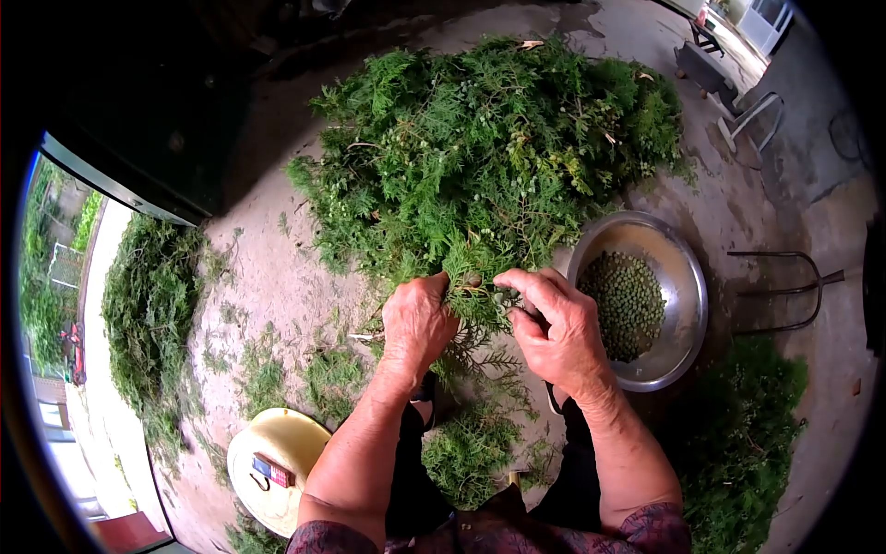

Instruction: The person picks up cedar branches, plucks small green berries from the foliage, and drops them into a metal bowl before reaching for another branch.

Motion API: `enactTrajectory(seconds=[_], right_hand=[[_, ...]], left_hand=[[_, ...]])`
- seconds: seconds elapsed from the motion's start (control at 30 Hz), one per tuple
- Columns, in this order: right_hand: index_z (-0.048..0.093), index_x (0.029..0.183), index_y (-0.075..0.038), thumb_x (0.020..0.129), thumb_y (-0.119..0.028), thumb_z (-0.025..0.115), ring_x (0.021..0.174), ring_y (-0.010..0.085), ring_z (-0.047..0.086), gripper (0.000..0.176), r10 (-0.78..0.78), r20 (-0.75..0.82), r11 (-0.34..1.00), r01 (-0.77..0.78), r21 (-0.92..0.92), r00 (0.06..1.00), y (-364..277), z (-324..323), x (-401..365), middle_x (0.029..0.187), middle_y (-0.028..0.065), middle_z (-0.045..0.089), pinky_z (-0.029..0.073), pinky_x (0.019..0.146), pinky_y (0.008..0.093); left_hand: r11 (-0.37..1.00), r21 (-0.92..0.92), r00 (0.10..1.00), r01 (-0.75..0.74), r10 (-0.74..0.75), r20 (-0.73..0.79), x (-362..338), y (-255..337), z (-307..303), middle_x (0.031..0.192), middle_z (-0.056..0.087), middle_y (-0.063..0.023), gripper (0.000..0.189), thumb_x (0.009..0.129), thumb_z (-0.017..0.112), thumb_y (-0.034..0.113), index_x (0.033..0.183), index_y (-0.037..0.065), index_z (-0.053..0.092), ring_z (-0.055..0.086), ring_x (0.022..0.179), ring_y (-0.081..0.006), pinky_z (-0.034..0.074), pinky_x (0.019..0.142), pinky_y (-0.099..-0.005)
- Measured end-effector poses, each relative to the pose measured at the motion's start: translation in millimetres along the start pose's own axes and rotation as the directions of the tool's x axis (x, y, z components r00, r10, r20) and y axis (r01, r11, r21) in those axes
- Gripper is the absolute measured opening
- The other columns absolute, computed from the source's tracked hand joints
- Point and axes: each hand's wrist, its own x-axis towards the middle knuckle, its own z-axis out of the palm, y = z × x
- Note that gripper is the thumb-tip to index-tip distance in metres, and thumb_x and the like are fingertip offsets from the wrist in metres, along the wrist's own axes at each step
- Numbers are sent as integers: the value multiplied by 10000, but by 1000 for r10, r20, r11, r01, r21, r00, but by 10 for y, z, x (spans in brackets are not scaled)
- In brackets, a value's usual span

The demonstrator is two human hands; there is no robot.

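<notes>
My left hand (420,319) is closed round a leafy evergreen sprig (472,300) that looks like cypress or arborvitae, held above the ground between my knees. Close to its right, my right hand (563,328) pinches small green seed cones (505,297) between thumb and fingers at the sprig's edge. Whether those cones are still attached cannot be made out. A steel basin (690,286) stands just right of my right hand, with many round green cones (623,300) in it. Beyond both hands lies a big heap of cut evergreen branches (480,157).
A pale yellow round stool (254,443) at lower left bears a phone-like object (274,469). More branches lie in a pile (152,319) at left and another pile (738,443) at lower right. A pitchfork (784,291) lies right of the basin, its tines towards it.
</notes>
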Motion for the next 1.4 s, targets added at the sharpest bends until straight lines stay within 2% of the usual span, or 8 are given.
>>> enactTrajectory(seconds=[0.23, 0.5, 0.53, 0.6, 0.7, 0.83, 0.93, 1.4], right_hand=[[614, 935, -27, 690, 66, 650, 540, 145, 500, 264, -133, -220, 991, 134, -13, 966, 36, 155, -12, 694, 57, 495, 431, 481, 258], [635, 861, 4, 746, 27, 649, 589, 70, 503, 117, 144, -502, 976, -40, 213, 853, 214, 5, 30, 710, 7, 559, 426, 544, 197], [608, 911, -11, 779, -25, 636, 613, 87, 515, 136, 480, -300, 776, -240, 584, 824, 180, -62, 17, 717, 24, 568, 421, 546, 205], [556, 946, -25, 809, -68, 609, 610, 109, 517, 153, 505, 13, 344, -215, 914, 863, 234, -117, 27, 749, 41, 569, 405, 515, 221], [512, 950, -35, 827, -95, 593, 582, 127, 508, 159, 566, 186, 23, -242, 970, 803, 175, -107, 79, 762, 48, 561, 390, 493, 228], [556, 889, -39, 846, -141, 594, 529, 99, 476, 117, 510, 218, 13, -260, 965, 832, 265, -39, 18, 715, 26, 544, 347, 428, 199], [579, 947, -20, 870, -194, 563, 507, 78, 456, 191, 455, 229, 271, -379, 885, 860, 255, -105, 11, 687, 17, 525, 312, 398, 172], [559, 1039, -42, 839, -210, 617, 480, 16, 405, 268, 201, 594, 198, -626, 754, 779, 214, -60, -6, 644, -48, 473, 263, 368, 136]], left_hand=[[998, 27, 998, -55, 55, -18, -36, 25, 10, 646, 582, -175, 68, 693, 566, 92, 728, 38, 545, 584, 654, -369, 459, 580, -449], [1000, -25, 979, 6, -11, -202, -38, -38, 48, 608, 556, -190, 181, 739, 593, 167, 679, 18, 511, 560, 634, -387, 430, 579, -463], [1000, -22, 978, 20, -25, -209, -28, -60, 45, 596, 552, -191, 225, 758, 600, 202, 667, 17, 510, 558, 619, -386, 425, 562, -459], [997, -73, 974, -8, -9, -227, -24, -66, 48, 575, 542, -192, 288, 779, 604, 257, 656, 15, 509, 553, 597, -387, 421, 544, -452], [990, -142, 975, -9, -23, -220, -5, -56, 67, 559, 535, -194, 346, 797, 604, 319, 657, 15, 517, 546, 576, -388, 420, 532, -441], [972, -234, 977, -27, -25, -213, 5, -112, 113, 579, 542, -204, 276, 797, 601, 262, 690, 15, 544, 549, 586, -392, 420, 531, -436], [964, -261, 983, -46, -2, -183, 0, -103, 104, 593, 549, -204, 185, 783, 593, 183, 718, 15, 555, 551, 593, -395, 423, 535, -436], [896, -428, 991, -117, 81, -102, -24, -79, 165, 658, 594, -181, 156, 749, 617, 174, 805, 31, 594, 587, 630, -369, 460, 560, -403]])
